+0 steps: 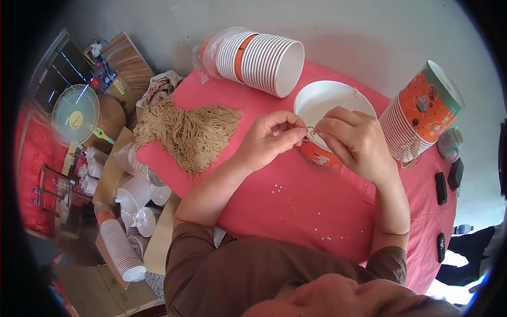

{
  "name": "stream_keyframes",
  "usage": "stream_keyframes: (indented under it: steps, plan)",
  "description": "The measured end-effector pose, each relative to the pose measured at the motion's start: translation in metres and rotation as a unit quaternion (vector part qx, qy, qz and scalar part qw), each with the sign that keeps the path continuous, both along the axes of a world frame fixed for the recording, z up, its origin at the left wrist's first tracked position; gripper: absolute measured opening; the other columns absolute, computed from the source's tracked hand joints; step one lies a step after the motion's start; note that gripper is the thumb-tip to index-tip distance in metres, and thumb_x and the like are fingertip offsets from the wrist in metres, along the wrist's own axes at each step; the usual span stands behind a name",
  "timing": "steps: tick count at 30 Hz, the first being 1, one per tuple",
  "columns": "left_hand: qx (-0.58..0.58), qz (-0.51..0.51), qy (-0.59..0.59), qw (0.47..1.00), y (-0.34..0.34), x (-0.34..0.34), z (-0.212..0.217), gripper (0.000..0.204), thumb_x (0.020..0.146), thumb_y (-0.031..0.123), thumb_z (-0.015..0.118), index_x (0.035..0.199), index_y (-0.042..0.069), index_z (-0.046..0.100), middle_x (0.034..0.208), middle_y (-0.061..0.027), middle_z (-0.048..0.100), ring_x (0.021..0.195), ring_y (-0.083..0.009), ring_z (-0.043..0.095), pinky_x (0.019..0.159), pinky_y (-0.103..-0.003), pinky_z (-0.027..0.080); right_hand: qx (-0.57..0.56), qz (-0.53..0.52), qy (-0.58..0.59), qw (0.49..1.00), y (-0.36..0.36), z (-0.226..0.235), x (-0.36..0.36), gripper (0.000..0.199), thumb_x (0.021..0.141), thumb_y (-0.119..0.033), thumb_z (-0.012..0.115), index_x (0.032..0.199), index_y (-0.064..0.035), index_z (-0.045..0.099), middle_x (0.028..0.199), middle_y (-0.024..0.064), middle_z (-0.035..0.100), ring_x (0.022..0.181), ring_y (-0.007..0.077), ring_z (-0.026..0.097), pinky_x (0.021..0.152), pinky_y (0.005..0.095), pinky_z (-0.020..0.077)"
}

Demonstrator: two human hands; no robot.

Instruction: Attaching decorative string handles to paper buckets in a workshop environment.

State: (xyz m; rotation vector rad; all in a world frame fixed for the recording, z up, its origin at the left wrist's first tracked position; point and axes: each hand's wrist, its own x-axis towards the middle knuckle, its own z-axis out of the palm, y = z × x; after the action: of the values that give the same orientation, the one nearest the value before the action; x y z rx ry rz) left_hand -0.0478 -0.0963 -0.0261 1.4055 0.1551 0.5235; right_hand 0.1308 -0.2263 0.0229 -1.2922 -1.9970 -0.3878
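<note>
1. Left hand (272, 134) and right hand (351, 138) meet just above the open paper bowl (325, 113); each grip is pinched shut on the same thin tan string loop (310, 132), probably held over the bowl so it can be fitted to it.
2. The bowl stands upright on the pink worktop (296, 201), white inside, orange outside, directly under the hands; a second bit of string (349, 98) lies across its rim.
3. Bundle of tan strings (190, 132) lies heaped on the worktop to the person's left, near the left hand, likely as supply.
4. Count: one open bowl; two nested bowl stacks on the worktop, one lying on its side at the far edge (261, 61), one at the right (422, 113).
5. More cup stacks (121, 248) sit on the floor to the left; exact number unclear.
6. Small white beads (317, 222) are scattered on the worktop; too many to count.
</note>
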Motion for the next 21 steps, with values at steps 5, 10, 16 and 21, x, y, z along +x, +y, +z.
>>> stream_keyframes:
  steps: [5,10,16,21]
  plan:
    - [0.014,0.007,0.005,1.000,0.0013,0.0001,-0.0032,0.009,0.096,0.007,0.062,0.101,0.000,0.064,0.086,0.0004,0.061,0.077,-0.0041,0.055,0.065,-0.020,0.045,-0.030,-0.003,0.003,1.000,-0.0001,0.0000,-0.0019,0.014,0.076,-0.004,0.071,0.089,-0.0042,0.065,0.083,0.0079,0.063,0.064,0.0290,0.060,0.057,0.0389,0.0467]
    - [0.041,0.012,0.004,0.999,-0.0015,0.0015,-0.0023,0.008,0.096,0.004,0.061,0.101,-0.001,0.063,0.087,0.0010,0.062,0.078,-0.0025,0.056,0.066,-0.018,0.046,-0.019,-0.005,-0.012,1.000,0.0006,-0.0014,-0.0016,0.016,0.075,-0.006,0.072,0.090,-0.0053,0.065,0.082,0.0073,0.062,0.064,0.0276,0.060,0.056,0.0382,0.0460]
    - [0.077,0.032,-0.010,0.997,-0.0040,0.0036,-0.0072,0.009,0.094,0.003,0.062,0.102,-0.002,0.063,0.088,0.0024,0.061,0.077,-0.0004,0.055,0.064,-0.017,0.045,-0.009,-0.005,-0.027,1.000,0.0026,-0.0048,-0.0017,0.017,0.074,-0.009,0.072,0.089,-0.0075,0.064,0.080,0.0050,0.061,0.064,0.0246,0.061,0.056,0.0371,0.0467]
    - [0.077,0.030,-0.018,0.996,-0.0067,0.0045,-0.0064,0.012,0.092,0.004,0.066,0.102,-0.001,0.064,0.088,0.0019,0.061,0.076,-0.0006,0.056,0.064,-0.017,0.045,-0.009,-0.004,-0.033,0.999,0.0043,-0.0059,-0.0031,0.017,0.072,-0.009,0.072,0.088,-0.0093,0.064,0.078,0.0036,0.059,0.063,0.0230,0.062,0.056,0.0363,0.0480]
